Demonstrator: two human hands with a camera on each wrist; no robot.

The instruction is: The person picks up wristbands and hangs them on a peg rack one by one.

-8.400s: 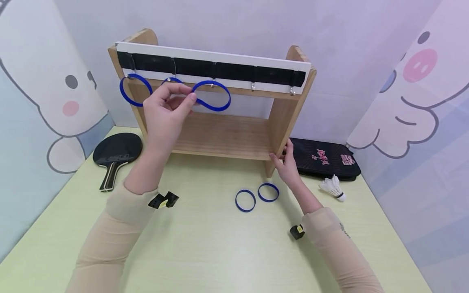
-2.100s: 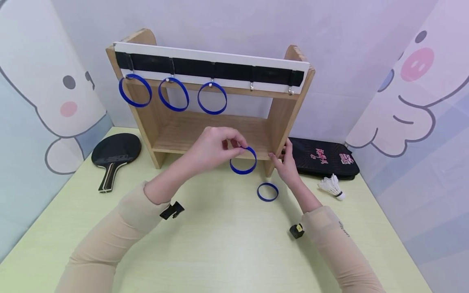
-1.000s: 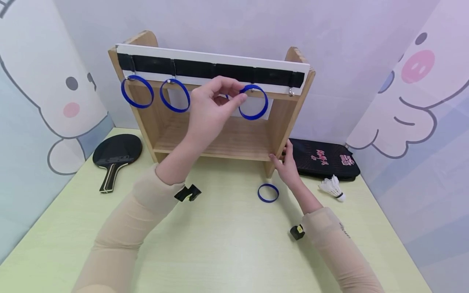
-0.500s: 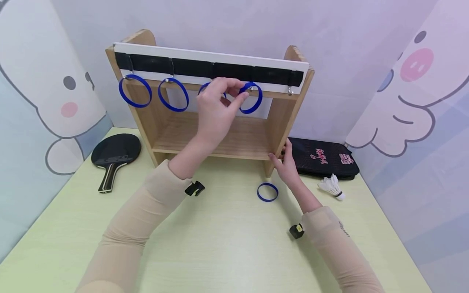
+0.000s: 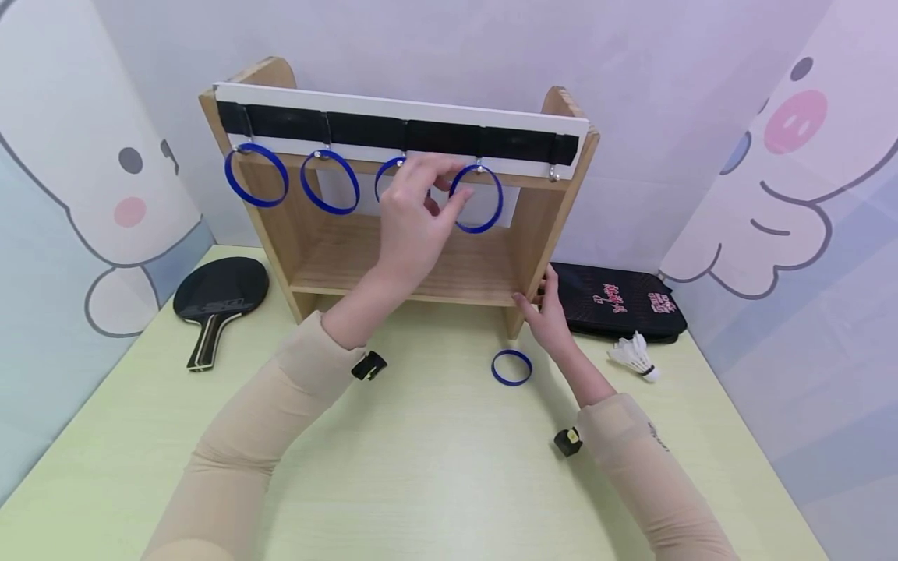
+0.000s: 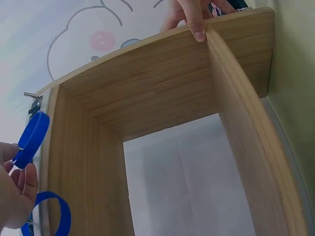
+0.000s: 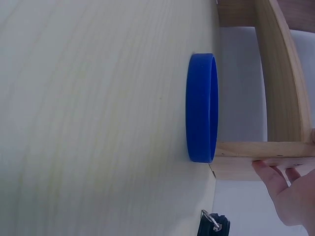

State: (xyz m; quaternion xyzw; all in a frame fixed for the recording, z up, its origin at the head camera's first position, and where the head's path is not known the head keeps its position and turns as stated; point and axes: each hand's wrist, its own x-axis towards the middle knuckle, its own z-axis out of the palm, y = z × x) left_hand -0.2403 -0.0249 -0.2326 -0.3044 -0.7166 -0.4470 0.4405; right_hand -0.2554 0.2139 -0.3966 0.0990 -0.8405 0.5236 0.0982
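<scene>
A wooden shelf [image 5: 414,288] stands at the back, with a white board and black strip of small metal hooks along its top. Blue wristbands hang from hooks: one far left [image 5: 242,195], one second [image 5: 316,201], a third partly behind my left hand, and a fourth [image 5: 500,206]. My left hand [image 5: 417,218] is beside the fourth wristband [image 6: 30,140], its thumb and forefinger slightly apart at the band's left edge. The rightmost hook [image 5: 553,173] is bare. My right hand [image 5: 550,323] grips the shelf's lower right side panel. Another blue wristband [image 7: 198,108] lies on the table before it.
A black table tennis bat [image 5: 223,288] lies left of the shelf. To the right are a black case [image 5: 610,300] with pink lettering and a white shuttlecock [image 5: 633,357]. Patterned wall panels enclose the table [image 5: 435,467] behind and at the sides.
My left hand lifted a wristband from the table to the fourth hook, where it now hangs, and the fingers have loosened from it. The third was hung earlier. My right hand stayed on the shelf.
</scene>
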